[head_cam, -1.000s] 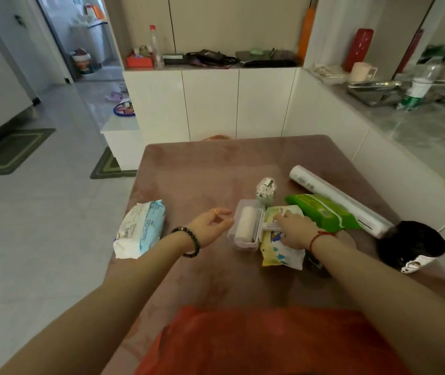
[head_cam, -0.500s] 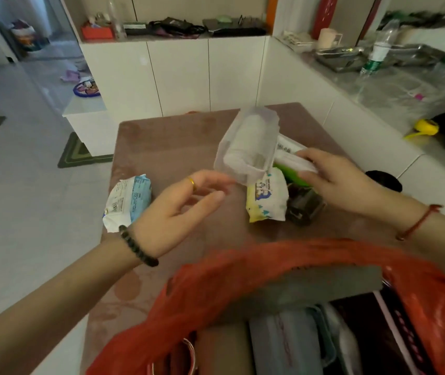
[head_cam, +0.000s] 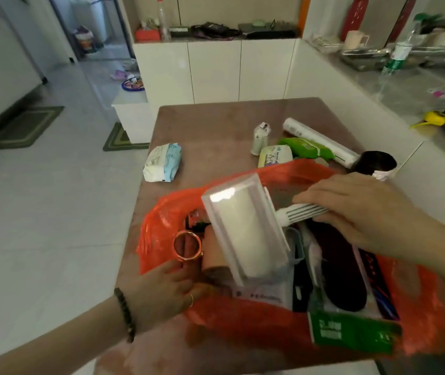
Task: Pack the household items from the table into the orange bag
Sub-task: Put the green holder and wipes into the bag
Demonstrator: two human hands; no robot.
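Step in hand: loading the lint roller (head_cam: 245, 228) into the orange bag (head_cam: 156, 231). Right hand (head_cam: 365, 209): fingers (head_cam: 321, 196) grip the ribbed handle, the covered head jutting left of them over the bag's open mouth; left hand (head_cam: 162, 296): fingers pinch the near rim, holding it open. Next, I judge: lower, release, then reach beyond my fingers for the wipes pack (head_cam: 163, 162) on the tabletop (head_cam: 210, 125).

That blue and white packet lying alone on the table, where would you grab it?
Across its middle, from above: the blue and white packet lies flat, its long sides free, nothing touching it. The left hand is nearer, though it grips the orange bag at its rim.
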